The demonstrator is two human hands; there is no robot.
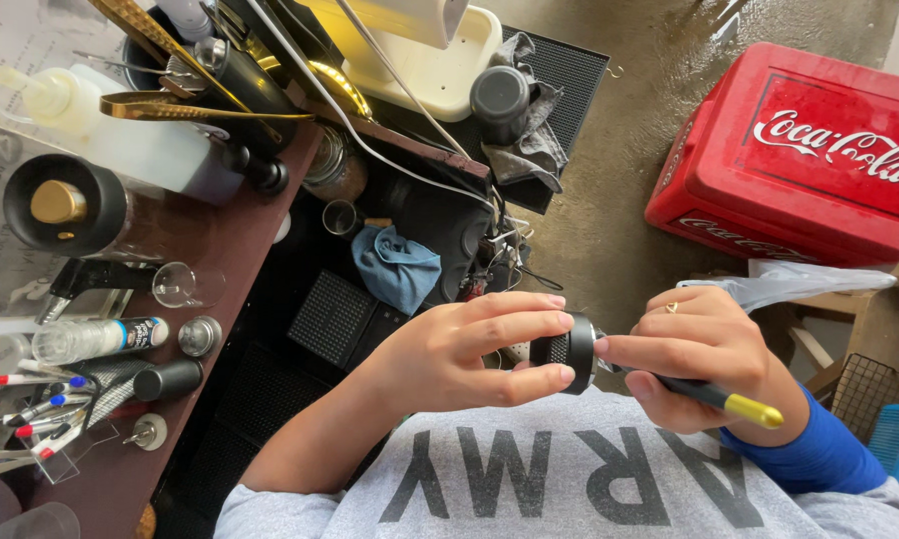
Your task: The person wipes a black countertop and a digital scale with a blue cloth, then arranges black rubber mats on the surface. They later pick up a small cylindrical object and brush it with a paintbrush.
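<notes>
My left hand [459, 354] grips a small black knurled cylinder [563, 351] with a metal rim, held over my lap. My right hand [704, 354], with a ring on one finger, holds a thin black tool with a yellow end [739, 404] and touches the cylinder's metal end with its fingertips. The tool's tip is hidden between the fingers and the cylinder. I wear a grey printed shirt [569, 479] with a blue sleeve on the right arm.
A dark wooden bench [210, 250] on the left carries bottles, a black jar with a gold knob [60, 205], markers [35, 404], small glasses and brass tongs [190, 105]. A blue cloth [397, 265] lies below. A red cooler box [799, 155] stands on the concrete floor at right.
</notes>
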